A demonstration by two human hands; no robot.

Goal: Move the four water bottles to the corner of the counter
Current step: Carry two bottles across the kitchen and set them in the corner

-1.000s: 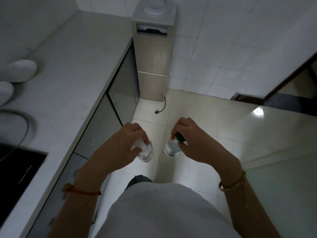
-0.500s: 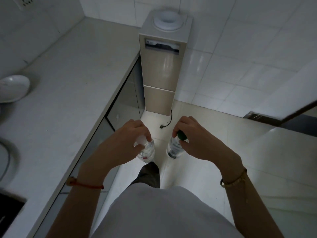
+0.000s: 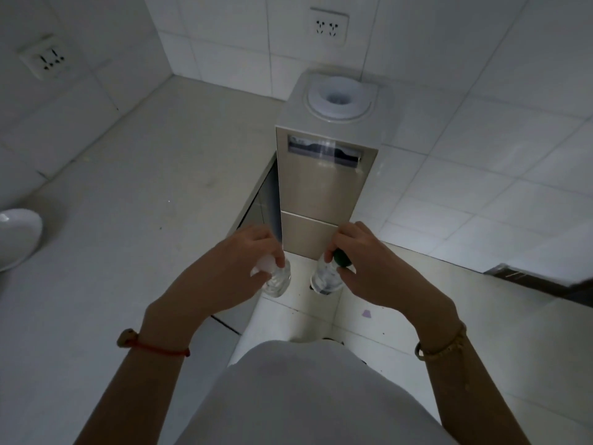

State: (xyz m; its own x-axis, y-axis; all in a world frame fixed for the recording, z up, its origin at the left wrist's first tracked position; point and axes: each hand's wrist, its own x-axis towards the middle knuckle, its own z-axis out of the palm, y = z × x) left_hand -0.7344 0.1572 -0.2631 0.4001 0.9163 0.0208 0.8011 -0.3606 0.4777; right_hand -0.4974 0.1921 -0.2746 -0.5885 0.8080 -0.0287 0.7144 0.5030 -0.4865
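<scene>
My left hand grips the top of a clear water bottle with a white cap, which hangs upright below the fingers. My right hand holds a second clear water bottle with a green cap the same way. Both bottles hang over the floor just past the counter's front edge, a hand's width apart. The pale counter stretches to the left and runs back to its corner where two tiled walls meet. No other bottles are in view.
A beige water dispenser stands on the floor against the counter's end, straight ahead. A white bowl sits at the counter's left edge. Wall sockets are on the back wall and the left wall. Tiled floor lies to the right.
I have walked forward along the counter with both bottles held; the dispenser and the counter corner are nearer and larger, and the wall sockets have come into view.
</scene>
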